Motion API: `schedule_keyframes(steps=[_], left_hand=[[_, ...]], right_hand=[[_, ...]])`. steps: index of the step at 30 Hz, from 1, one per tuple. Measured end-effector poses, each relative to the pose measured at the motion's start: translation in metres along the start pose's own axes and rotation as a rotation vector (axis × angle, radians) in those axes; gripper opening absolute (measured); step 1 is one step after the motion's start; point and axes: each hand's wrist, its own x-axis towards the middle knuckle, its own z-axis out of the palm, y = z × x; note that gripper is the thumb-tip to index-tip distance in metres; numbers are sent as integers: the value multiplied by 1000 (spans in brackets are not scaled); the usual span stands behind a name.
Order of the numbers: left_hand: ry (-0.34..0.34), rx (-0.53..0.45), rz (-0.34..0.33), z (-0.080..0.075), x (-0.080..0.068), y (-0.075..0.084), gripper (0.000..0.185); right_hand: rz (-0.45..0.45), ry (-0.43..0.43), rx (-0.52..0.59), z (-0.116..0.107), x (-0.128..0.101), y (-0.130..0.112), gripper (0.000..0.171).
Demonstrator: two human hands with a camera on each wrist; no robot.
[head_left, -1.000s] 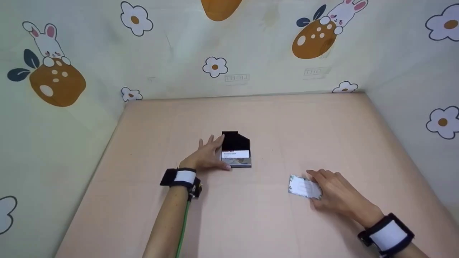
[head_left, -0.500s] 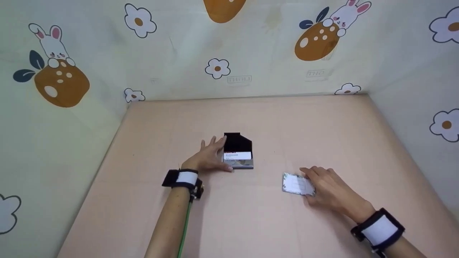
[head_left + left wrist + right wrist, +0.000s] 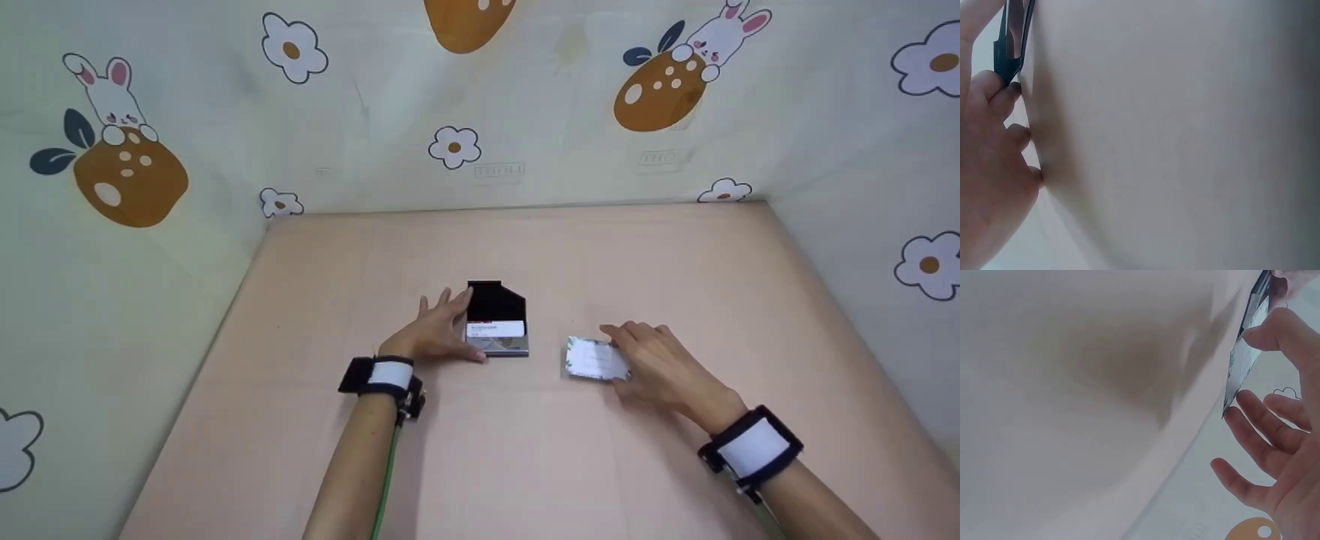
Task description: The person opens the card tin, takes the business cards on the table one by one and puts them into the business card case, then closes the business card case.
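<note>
A business card case (image 3: 496, 346) lies open on the table, its black lid (image 3: 496, 304) turned to the far side. A white card (image 3: 495, 328) shows inside it. My left hand (image 3: 431, 330) holds the case from the left, thumb at the near edge and index finger by the lid. The left wrist view catches only the case's dark end (image 3: 1008, 66). To the right, my right hand (image 3: 660, 367) pinches a white card with a leafy green border (image 3: 595, 358) between thumb and fingers. In the right wrist view that card (image 3: 1244, 363) is tilted, above the table surface.
The table (image 3: 495, 465) has a plain pale pink cover. Walls printed with rabbits and flowers (image 3: 454, 147) stand at its back and sides. A green cable (image 3: 385, 480) runs along my left forearm.
My right hand has carried the leafy-bordered card left and away from me, closer to the case. The left hand keeps its place on the case.
</note>
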Motion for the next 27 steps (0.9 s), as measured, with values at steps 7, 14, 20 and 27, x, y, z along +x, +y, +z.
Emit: schedule_keyframes(steps=[7,14,20,27], left_hand=[[5,-2,9,0,0,-1,124],[6,-8,-1,0,-1,1,123],[-3,-2,-5,1,-1,3,123],[0,-15,-12,-1,-1,3,123]], right_hand=[[-9,-11,20,5,22,-7,78],[-44,9,32,8,35,-10,82],[-41,-18,32,6,48,-13,82],[-63,-19,12,8,65,-16,79]])
